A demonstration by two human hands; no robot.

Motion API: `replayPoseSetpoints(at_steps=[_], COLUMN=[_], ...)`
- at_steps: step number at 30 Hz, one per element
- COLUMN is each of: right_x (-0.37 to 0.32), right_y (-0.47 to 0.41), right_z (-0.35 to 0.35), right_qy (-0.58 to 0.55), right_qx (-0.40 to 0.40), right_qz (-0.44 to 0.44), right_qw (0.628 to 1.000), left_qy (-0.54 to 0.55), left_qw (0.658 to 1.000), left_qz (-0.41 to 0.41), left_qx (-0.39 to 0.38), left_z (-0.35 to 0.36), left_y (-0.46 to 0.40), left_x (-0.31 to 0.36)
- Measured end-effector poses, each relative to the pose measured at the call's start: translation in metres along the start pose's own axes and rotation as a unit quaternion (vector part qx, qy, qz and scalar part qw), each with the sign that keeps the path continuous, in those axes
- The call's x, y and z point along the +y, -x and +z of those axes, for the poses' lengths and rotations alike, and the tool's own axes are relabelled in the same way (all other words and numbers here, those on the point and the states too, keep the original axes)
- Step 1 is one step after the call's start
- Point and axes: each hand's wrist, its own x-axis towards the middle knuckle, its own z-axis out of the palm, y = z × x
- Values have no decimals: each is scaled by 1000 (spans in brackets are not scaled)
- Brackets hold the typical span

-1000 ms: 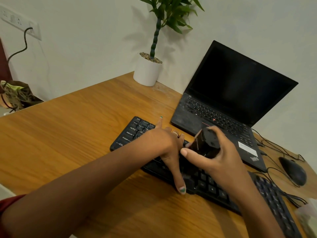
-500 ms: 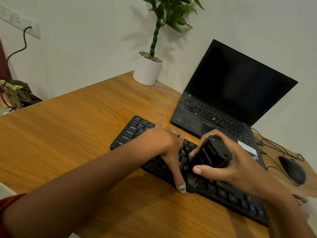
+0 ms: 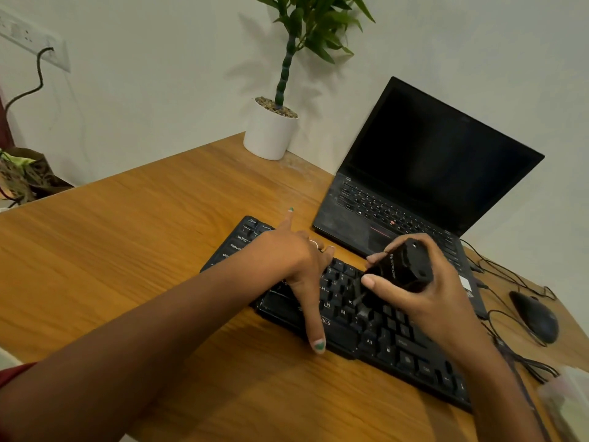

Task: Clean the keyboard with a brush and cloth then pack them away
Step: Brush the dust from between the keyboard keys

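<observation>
A black keyboard [image 3: 376, 330] lies slanted on the wooden desk [image 3: 134, 250]. My left hand [image 3: 296, 266] rests flat on its left half, fingers spread, the thumb hanging over the front edge. My right hand [image 3: 424, 295] is closed around a chunky black brush [image 3: 403, 269], held tilted over the middle keys with its dark bristles down on them. No cloth is visible.
An open black laptop [image 3: 424, 186] stands just behind the keyboard. A white pot with a green plant [image 3: 271, 132] is at the back by the wall. A black mouse [image 3: 535, 317] and cables lie at the right. A clear container [image 3: 567, 400] sits at the lower right edge.
My right hand has carried the brush to the right along the keys, from beside my left hand to the keyboard's middle. My left hand has stayed in place.
</observation>
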Motion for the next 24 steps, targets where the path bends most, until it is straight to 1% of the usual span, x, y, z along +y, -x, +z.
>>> replayPoseSetpoints(at_steps=[1,4,5,6,9,10,12,14,16,18,21,24], right_x=[1,-6,-8,-9,-6,-6,-8,-8,-1,9,17,20], right_y=[0,2,2,1,-3,-3,-5,-14,-29,-43,-58,-65], right_z=[0,-1,0,2,13,16,15,12,11,11,12,20], right_qy=[-23,-113,-117,-105,-51,-55,-51,-9,35,55,66,73], right_qx=[-15,-126,-134,-117,8,28,10,-6,24,50,59,59], right_qz=[9,38,40,34,20,24,37,43,44,49,43,8], right_qw=[1000,985,983,987,998,998,998,999,998,996,995,996], left_qy=[-6,-13,-13,-13,-9,-6,7,20,34,48,49,55], left_qw=[1000,1000,1000,1000,1000,1000,1000,1000,999,999,998,998], left_qz=[-4,-13,-11,-8,-1,1,6,12,17,22,26,25], left_qx=[-1,-5,-6,-5,-3,-3,-3,-2,1,0,1,0], left_z=[0,1,0,0,-2,-2,-2,-1,0,0,1,-1], left_y=[0,0,0,0,0,1,0,-2,-3,-4,-6,-4], left_x=[-1,-1,-1,-2,-5,-5,-5,-6,-8,-10,-9,-10])
